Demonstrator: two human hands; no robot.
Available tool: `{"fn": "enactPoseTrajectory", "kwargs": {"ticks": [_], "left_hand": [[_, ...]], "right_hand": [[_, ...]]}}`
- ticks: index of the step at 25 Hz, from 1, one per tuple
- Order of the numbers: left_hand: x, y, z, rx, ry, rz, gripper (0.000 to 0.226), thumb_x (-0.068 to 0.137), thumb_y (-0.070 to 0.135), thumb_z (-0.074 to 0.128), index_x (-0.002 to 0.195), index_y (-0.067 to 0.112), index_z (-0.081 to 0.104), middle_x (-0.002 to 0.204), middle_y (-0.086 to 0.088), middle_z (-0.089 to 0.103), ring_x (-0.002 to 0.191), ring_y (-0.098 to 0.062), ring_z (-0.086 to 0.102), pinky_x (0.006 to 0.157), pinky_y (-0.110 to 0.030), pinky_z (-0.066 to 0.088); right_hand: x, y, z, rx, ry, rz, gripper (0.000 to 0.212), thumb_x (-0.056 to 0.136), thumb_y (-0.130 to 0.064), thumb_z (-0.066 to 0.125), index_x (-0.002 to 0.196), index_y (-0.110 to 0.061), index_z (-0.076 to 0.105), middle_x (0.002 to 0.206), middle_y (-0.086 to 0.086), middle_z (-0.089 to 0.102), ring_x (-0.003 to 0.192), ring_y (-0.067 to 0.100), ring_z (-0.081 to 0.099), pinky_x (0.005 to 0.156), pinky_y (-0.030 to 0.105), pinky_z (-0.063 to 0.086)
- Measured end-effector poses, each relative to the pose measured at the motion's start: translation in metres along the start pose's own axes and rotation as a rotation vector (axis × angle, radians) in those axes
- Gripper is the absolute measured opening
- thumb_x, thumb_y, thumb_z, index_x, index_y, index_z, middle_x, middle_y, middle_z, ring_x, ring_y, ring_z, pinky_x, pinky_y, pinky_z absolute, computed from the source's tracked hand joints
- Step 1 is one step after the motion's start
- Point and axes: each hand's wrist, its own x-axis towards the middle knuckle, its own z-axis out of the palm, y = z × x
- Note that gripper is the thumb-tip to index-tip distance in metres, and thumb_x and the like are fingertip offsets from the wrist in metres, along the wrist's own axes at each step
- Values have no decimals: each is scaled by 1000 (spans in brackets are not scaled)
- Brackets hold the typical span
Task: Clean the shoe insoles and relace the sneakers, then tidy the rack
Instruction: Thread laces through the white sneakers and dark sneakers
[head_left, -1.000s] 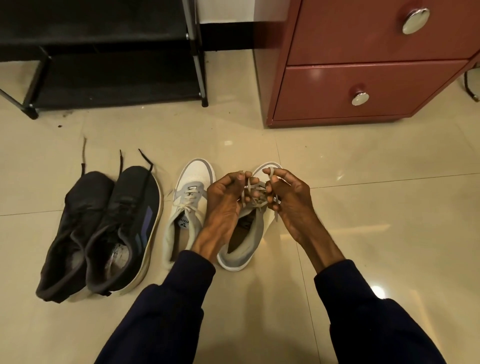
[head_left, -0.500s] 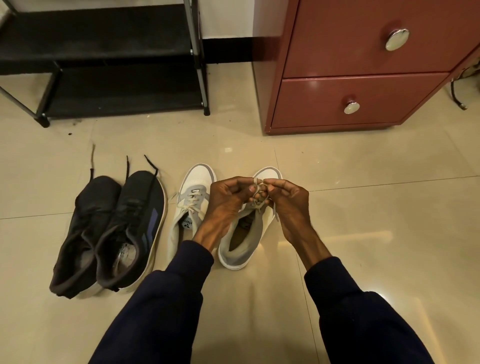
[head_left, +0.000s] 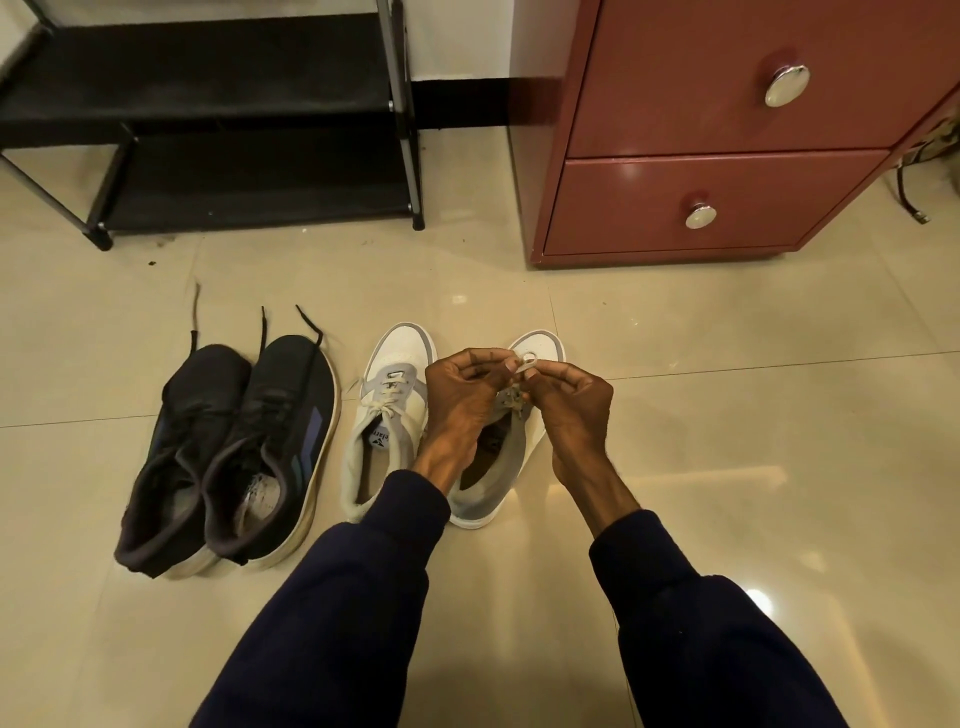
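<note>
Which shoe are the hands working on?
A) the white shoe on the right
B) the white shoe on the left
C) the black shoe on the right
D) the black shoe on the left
A: the left hand and the right hand pinch a lace over the white shoe on the right; the other three shoes lie untouched.

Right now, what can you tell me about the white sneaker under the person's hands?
The white sneaker has a grey-trimmed toe cap, a grey padded collar and a pale sole; the upper looks like smooth leather or similar. It sits flat on the tiled floor, toe pointing away, beside its mate. The left hand and right hand pinch its pale lace into a small loop, hiding the eyelets.
</note>
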Motion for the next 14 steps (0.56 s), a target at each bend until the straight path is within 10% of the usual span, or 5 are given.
{"fn": "enactPoseTrajectory", "kwargs": {"ticks": [6, 14], "left_hand": [[-13, -9, -5, -41, -111, -12, 40, 76, 21, 90, 111, 9, 77, 104, -9, 79, 98, -31, 76, 88, -46, 61], [-7, -7, -2, -52, -26, -106, 17, 87, 13, 80, 103, 9, 80, 98, -7, 79, 94, -28, 76, 83, -45, 63]], "right_hand": [[1, 5, -1, 49, 104, 64, 16, 81, -10, 80, 97, -9, 78, 86, 5, 77, 77, 19, 75, 74, 32, 62], [-4, 5, 0, 102, 72, 124, 16, 81, -9, 80, 97, -8, 79, 90, 5, 77, 83, 19, 74, 78, 36, 62]]}}
